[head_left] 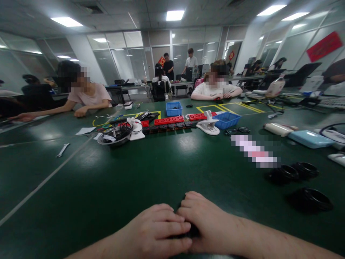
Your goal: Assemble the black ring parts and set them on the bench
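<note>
Both of my hands rest together on the green table (161, 169) at the bottom middle of the head view. My left hand (156, 230) and my right hand (207, 223) are closed around a small black object (192, 231), almost wholly hidden between the fingers. What the object is I cannot tell. Three black rings (309, 199) lie on the table to the right of my right hand, apart from it.
Across the table lie red power strips (169, 120), two blue bins (174, 108), a white clamp (208, 124), a bowl of cables (114, 136), glasses (237, 130) and a small wrench (63, 149). Two people sit at the far side; others work behind.
</note>
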